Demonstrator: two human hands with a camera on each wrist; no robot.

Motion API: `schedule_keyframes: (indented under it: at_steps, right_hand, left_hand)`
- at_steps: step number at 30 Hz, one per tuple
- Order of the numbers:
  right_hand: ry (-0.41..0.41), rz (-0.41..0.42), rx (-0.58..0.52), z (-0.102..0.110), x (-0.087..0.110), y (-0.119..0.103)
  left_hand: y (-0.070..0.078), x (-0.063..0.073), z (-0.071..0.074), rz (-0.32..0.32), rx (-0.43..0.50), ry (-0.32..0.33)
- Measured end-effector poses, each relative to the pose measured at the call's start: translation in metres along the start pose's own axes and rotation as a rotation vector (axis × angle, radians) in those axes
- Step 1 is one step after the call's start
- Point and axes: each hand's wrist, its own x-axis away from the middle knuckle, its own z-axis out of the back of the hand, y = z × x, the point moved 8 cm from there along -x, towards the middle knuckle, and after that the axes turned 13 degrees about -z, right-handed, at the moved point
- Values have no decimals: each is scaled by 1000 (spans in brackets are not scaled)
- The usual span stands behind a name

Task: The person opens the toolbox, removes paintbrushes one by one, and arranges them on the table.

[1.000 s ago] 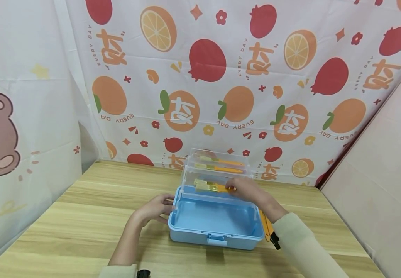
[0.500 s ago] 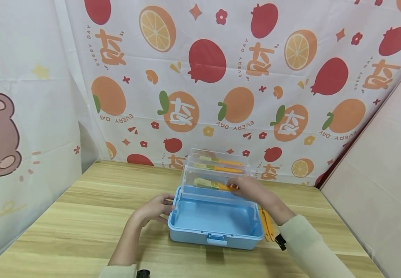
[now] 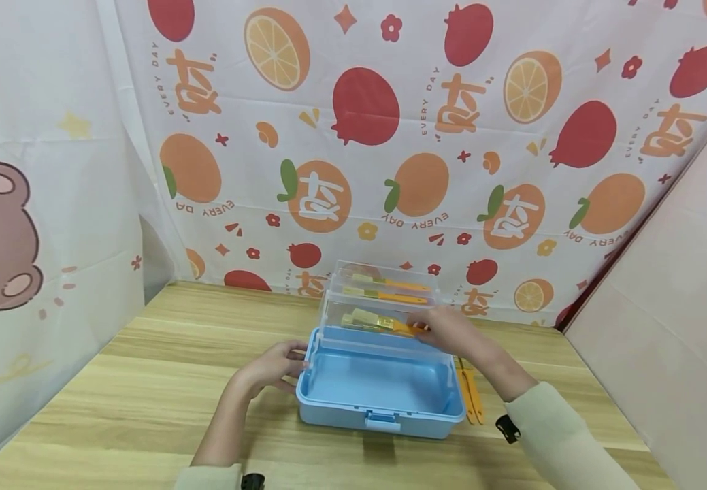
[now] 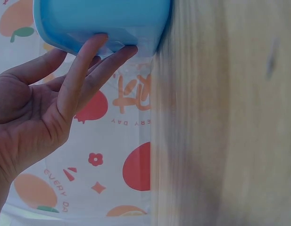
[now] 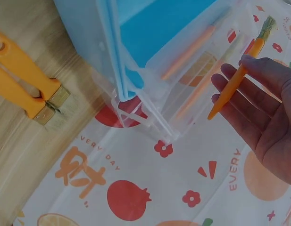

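Note:
My right hand [image 3: 451, 332] pinches the orange handle of a paintbrush [image 3: 401, 327] between thumb and fingers. Pale bristles point left, and the brush overlaps the lowest clear tray [image 3: 335, 318] of a light blue plastic toolbox [image 3: 341, 416]. In the right wrist view, the held paintbrush [image 5: 228, 92] slants across the fingers, clear of the trays. My left hand [image 3: 275, 367] touches the box's left side. From the left wrist, its extended fingers [image 4: 100, 77] rest against the blue wall. Two more orange-handled brushes [image 3: 386, 297] lie in the raised clear tiers above.
Two orange-handled brushes [image 3: 472, 395] lie on the wooden table [image 3: 163, 381] just right of the box. The box's blue lower compartment [image 3: 380, 381] faces up, with a latch [image 3: 382, 423] at the front. A fruit-print curtain [image 3: 353, 150] hangs close behind.
My right hand has moved slightly right, and the held brush has shifted right and tilted, its bristle end higher. My left hand stays at the box's side.

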Motion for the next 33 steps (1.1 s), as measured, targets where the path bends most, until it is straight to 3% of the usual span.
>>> schedule_keyframes:
  at_steps: [11,18,33]
  right_hand:
    - [22,10,-8,9,16,13]
    - [17,-36,16,14,28,26]
    - [72,-30,20,20,34,43]
  left_hand:
    - [0,6,-5,4,-17,23]
    - [1,10,-9,-14,-28,30]
    - [-3,-2,2,-13,-23,-4]
